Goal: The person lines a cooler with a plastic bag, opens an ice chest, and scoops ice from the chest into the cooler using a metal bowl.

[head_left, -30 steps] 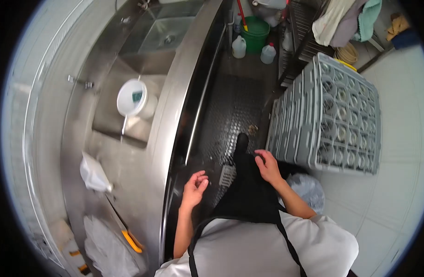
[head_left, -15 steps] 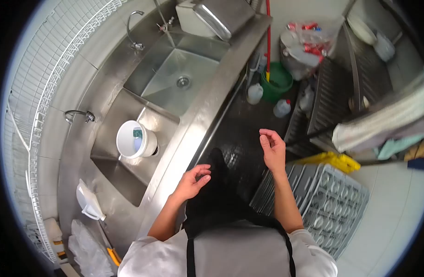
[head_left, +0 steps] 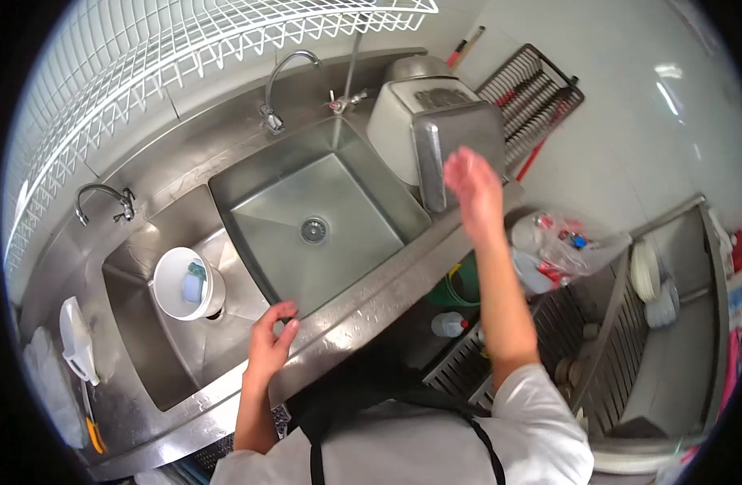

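Note:
My left hand [head_left: 272, 339] hovers at the front rim of the steel sink [head_left: 338, 279], thumb and fingers apart, holding nothing. My right hand [head_left: 474, 194] is stretched out, slightly blurred, with nothing seen in it. It is in front of a rectangular steel pan [head_left: 460, 133] on the counter's right end; whether it touches the pan I cannot tell. The pan rests tilted against a white tub [head_left: 393, 133]. In the smaller left basin [head_left: 148, 356] sits a white bucket [head_left: 215, 295] with a green and blue sponge-like item [head_left: 194, 283] inside.
Two faucets, one at the left basin [head_left: 126, 204] and one at the large sink [head_left: 272, 120], rise behind. A white wire rack [head_left: 225, 40] hangs above. Right of the counter are a bag of cans [head_left: 541, 250], a green bucket [head_left: 465, 281] and dark slatted racks [head_left: 621, 339].
My view has swung right, toward the large sink and the counter's right end. My right hand has moved from over the floor up to the steel pan; my left is now by the sink rim.

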A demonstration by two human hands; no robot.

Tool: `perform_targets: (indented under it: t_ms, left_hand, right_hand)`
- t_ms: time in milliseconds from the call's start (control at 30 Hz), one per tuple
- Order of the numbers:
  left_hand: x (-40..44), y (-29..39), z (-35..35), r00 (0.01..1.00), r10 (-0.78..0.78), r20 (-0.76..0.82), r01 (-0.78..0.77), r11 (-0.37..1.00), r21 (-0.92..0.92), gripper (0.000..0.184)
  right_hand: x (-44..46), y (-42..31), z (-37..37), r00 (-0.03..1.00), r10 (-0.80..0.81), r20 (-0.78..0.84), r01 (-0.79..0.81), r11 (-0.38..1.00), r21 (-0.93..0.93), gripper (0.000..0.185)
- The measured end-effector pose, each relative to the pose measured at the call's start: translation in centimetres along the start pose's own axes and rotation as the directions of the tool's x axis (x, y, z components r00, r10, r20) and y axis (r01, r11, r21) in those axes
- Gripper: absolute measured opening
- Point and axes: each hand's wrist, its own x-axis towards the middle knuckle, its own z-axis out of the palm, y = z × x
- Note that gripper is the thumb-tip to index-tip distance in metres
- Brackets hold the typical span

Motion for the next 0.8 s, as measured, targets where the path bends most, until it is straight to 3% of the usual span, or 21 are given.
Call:
perform_targets:
  t_ms: [67,133,167,200,267,333,367,400,433,467,533,633,700,733,767,800]
  left_hand:
    - [-0.9,-1.1,-0.7,0.996,-0.009,-0.093,0.019,0.994,0.112,0.029]
    - [-2.9,-1.4,-1.2,0.97,-0.122,-0.212,0.161,0.97,0.181,0.031]
    - [-4.0,-1.5,-1.4,0.944,-0.139,-0.298,0.204,0.958,0.202,0.031]
    - [-5.4,-1.0,-1.0,0.908,-0.159,-0.387,0.256,0.942,0.216,0.031]
    - [-8.2,1.5,0.5,0.791,-0.215,-0.573,0.39,0.899,0.201,0.03]
    - [-11.3,1.5,2.5,0.647,-0.28,-0.709,0.414,0.91,0.018,0.029]
    - [-13.0,0.6,3.3,0.606,-0.295,-0.738,0.401,0.915,-0.037,0.029]
    - [-12.8,1.5,4.1,0.6,-0.31,-0.737,0.423,0.905,-0.037,0.03]
    - [-12.9,2.7,5.1,0.59,-0.331,-0.737,0.446,0.894,-0.044,0.031]
    - [-13.0,3.7,6.1,0.577,-0.35,-0.738,0.466,0.883,-0.054,0.031]
    - [-12.5,5.1,7.4,0.574,-0.348,-0.741,0.487,0.873,-0.033,0.032]
    - [-11.5,6.3,8.7,0.57,-0.354,-0.742,0.496,0.868,-0.033,0.033]
    - [-11.1,6.7,9.1,0.593,-0.329,-0.735,0.519,0.854,0.036,0.033]
    - [-11.1,6.9,9.2,0.608,-0.319,-0.727,0.545,0.833,0.091,0.031]
    - [-11.3,6.6,9.3,0.597,-0.318,-0.736,0.56,0.823,0.098,0.03]
    - [-11.3,6.7,9.2,0.615,-0.301,-0.729,0.547,0.829,0.119,0.028]
  right_hand:
    - [11.0,-0.1,-0.4,0.987,0.136,0.087,-0.152,0.963,0.222,0.04]
    - [22.7,1.3,-1.0,0.975,0.224,-0.001,-0.217,0.945,0.246,0.027]
    - [27.8,2.6,-1.0,0.949,0.267,-0.169,-0.218,0.94,0.262,0.03]
    - [32.6,4.3,-1.0,0.892,0.312,-0.326,-0.227,0.935,0.273,0.034]
    - [41.7,9.9,-3.4,0.86,0.373,-0.348,-0.211,0.881,0.422,0.038]
    - [45.2,11.9,-3.5,0.754,0.451,-0.478,-0.229,0.862,0.452,0.042]
    - [47.3,13.5,-4.2,0.814,0.319,-0.485,-0.447,0.878,-0.172,0.041]
    - [49.8,15.6,-5.5,0.894,0.217,-0.391,-0.445,0.512,-0.735,0.039]
    - [50.1,16.1,-5.3,0.935,0.209,-0.288,-0.33,0.208,-0.921,0.038]
    - [50.3,16.4,-5.1,0.963,0.198,-0.182,-0.16,-0.121,-0.98,0.037]
    - [46.6,12.0,-3.6,0.977,0.193,-0.089,-0.051,-0.195,-0.98,0.036]
    - [51.4,16.3,-5.6,0.998,0.063,-0.02,-0.01,-0.164,-0.986,0.038]
    - [50.0,15.0,-6.1,0.989,-0.138,0.06,0.054,-0.047,-0.997,0.025]
    - [51.1,15.0,-7.9,0.944,-0.081,0.321,0.287,-0.282,-0.916,0.03]
    - [52.1,15.1,-9.8,0.83,-0.018,0.557,0.478,-0.491,-0.728,0.035]
    - [51.8,13.7,-10.9,0.913,-0.177,0.368,0.335,-0.192,-0.922,0.036]
